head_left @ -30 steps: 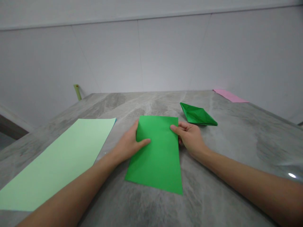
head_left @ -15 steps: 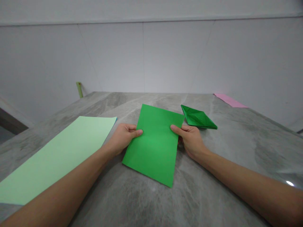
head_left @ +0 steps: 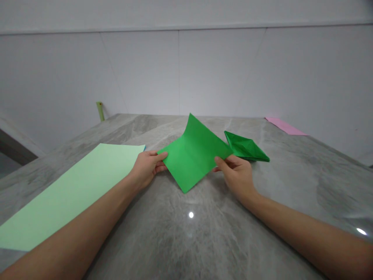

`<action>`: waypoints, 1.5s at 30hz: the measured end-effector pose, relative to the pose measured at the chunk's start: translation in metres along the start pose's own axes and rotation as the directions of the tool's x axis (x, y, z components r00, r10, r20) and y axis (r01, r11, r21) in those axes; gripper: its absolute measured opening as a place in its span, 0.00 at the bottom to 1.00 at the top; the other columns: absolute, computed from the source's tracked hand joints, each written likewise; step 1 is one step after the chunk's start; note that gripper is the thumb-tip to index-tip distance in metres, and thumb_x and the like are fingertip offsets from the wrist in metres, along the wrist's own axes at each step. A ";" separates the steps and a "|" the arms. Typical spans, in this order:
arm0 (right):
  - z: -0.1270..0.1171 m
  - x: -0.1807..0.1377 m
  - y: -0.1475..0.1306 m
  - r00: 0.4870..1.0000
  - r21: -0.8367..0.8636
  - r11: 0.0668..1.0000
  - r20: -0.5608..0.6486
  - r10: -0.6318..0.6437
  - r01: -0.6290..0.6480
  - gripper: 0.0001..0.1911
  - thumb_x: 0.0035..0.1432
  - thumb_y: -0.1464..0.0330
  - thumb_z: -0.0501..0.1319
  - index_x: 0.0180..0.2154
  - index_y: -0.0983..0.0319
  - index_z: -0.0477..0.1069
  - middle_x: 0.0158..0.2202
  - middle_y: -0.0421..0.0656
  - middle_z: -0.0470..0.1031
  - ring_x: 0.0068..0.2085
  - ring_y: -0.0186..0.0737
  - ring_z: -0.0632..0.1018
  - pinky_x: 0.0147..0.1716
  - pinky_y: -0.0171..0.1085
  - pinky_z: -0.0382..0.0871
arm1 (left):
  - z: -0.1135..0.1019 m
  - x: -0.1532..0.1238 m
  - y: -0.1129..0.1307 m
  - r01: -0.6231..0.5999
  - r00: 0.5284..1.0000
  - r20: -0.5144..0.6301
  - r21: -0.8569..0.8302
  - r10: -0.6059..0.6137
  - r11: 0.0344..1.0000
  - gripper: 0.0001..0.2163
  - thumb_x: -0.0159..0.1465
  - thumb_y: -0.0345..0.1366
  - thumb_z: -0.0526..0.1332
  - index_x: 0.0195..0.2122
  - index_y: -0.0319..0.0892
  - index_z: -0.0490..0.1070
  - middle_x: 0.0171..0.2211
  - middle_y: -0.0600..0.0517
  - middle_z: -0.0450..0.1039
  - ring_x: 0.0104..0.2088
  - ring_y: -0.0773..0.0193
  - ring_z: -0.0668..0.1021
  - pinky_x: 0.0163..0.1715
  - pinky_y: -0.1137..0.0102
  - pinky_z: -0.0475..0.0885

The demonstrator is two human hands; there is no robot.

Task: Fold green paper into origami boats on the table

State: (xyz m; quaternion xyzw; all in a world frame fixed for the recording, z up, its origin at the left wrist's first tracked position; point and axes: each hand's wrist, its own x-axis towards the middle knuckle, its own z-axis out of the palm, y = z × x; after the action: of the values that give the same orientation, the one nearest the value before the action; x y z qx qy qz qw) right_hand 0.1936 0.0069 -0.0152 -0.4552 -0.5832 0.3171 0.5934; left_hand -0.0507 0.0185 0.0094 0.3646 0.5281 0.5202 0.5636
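The green sheet (head_left: 198, 149) is between your two hands over the tabletop (head_left: 198, 241), just left of the folded paper (head_left: 244, 147). You have it turned so that one corner points away from you and another toward you, with a soft bend across its middle. Your hands are apart, each pinching the sheet. Your left hand (head_left: 147, 167), the farther from the folded paper, has its thumb on top of the left corner and its fingers underneath. Your right hand (head_left: 237, 175), just on the near side of the folded paper, has its thumb on the sheet near the right corner, fingers tucked below. That corner overlaps the folded paper in view; you cannot tell whether they touch. The pale sheet (head_left: 84, 182) lies flat well left of the folded paper, and the pink paper (head_left: 285, 126) lies beyond it to the right.
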 end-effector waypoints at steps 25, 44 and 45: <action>0.002 -0.023 -0.012 0.794 -0.472 0.772 0.605 -0.069 0.427 0.22 0.53 0.73 0.59 0.50 0.60 0.77 0.66 0.54 0.57 0.64 0.58 0.62 0.60 0.59 0.58 | -0.008 -0.003 -0.006 -0.557 0.830 0.458 0.677 0.318 0.481 0.17 0.59 0.36 0.62 0.50 0.41 0.72 0.50 0.44 0.70 0.43 0.58 0.77 0.37 0.66 0.76; 0.001 -0.023 -0.013 0.735 -0.495 0.763 0.677 0.039 0.415 0.31 0.49 0.77 0.56 0.56 0.59 0.72 0.69 0.51 0.52 0.69 0.59 0.51 0.64 0.62 0.47 | -0.018 -0.006 -0.005 -0.640 0.767 0.615 0.756 0.185 0.139 0.18 0.56 0.41 0.65 0.47 0.43 0.71 0.57 0.42 0.63 0.59 0.48 0.66 0.58 0.53 0.61; 0.001 -0.023 -0.013 0.731 -0.487 0.767 0.682 0.035 0.417 0.31 0.49 0.77 0.56 0.56 0.59 0.72 0.69 0.50 0.52 0.69 0.59 0.51 0.64 0.62 0.47 | -0.018 -0.006 -0.005 -0.640 0.766 0.615 0.756 0.187 0.138 0.18 0.56 0.42 0.65 0.47 0.43 0.71 0.57 0.42 0.63 0.59 0.48 0.66 0.58 0.53 0.61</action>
State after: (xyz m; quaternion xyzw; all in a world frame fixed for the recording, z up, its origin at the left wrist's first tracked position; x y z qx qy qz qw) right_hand 0.1878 -0.0184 -0.0130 -0.4138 -0.8688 0.1826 0.2012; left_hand -0.0665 0.0092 0.0026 0.8490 0.4822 0.1566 0.1489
